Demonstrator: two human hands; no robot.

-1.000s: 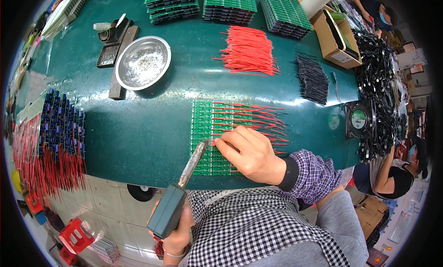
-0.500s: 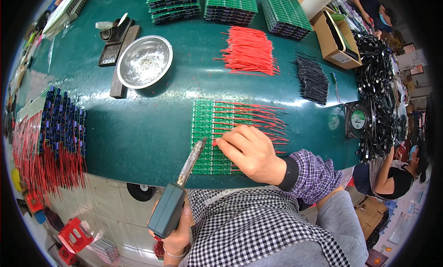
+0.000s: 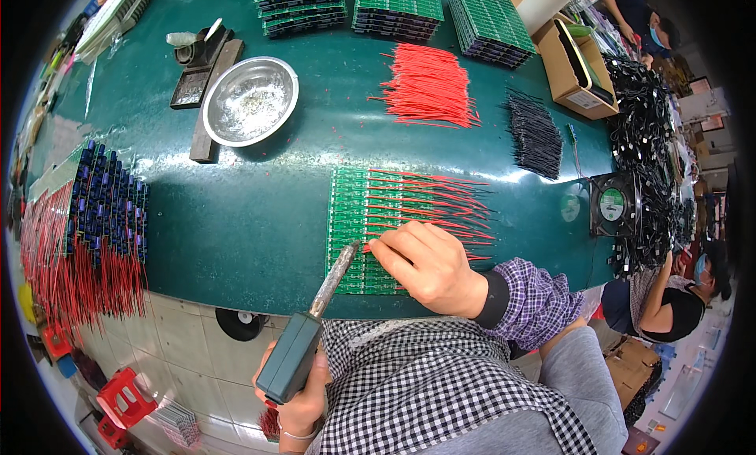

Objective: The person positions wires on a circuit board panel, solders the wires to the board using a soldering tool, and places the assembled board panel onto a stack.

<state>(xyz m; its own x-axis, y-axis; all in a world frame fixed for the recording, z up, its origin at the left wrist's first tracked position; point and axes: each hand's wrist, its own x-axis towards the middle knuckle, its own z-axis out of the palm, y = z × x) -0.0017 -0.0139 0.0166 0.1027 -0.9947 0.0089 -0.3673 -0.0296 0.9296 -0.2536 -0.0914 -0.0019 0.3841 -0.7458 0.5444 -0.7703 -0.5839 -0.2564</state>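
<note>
A green panel of small circuit boards (image 3: 346,207) lies on the table in front of me. Red wires (image 3: 453,211) run in rows from its middle off to the right. My left hand (image 3: 309,404) is closed around a soldering iron (image 3: 293,354), whose tip reaches the panel beside my right fingertips. My right hand (image 3: 433,268) rests over the panel, thumb and forefinger pinching the end of a red wire (image 3: 366,249) at the board. The rest of that wire is hidden under the hand.
Beyond the panel lie a pile of red wires (image 3: 427,85) and a bundle of black wires (image 3: 535,136). A metal bowl (image 3: 211,112) stands at the far left, wired boards (image 3: 106,207) at the left edge. On the right are a fan (image 3: 612,203) and a cardboard box (image 3: 579,81).
The iron's tip has shifted slightly right and nearer to me, up to the pinched wire end. My right fingertips have moved a little toward me along the panel.
</note>
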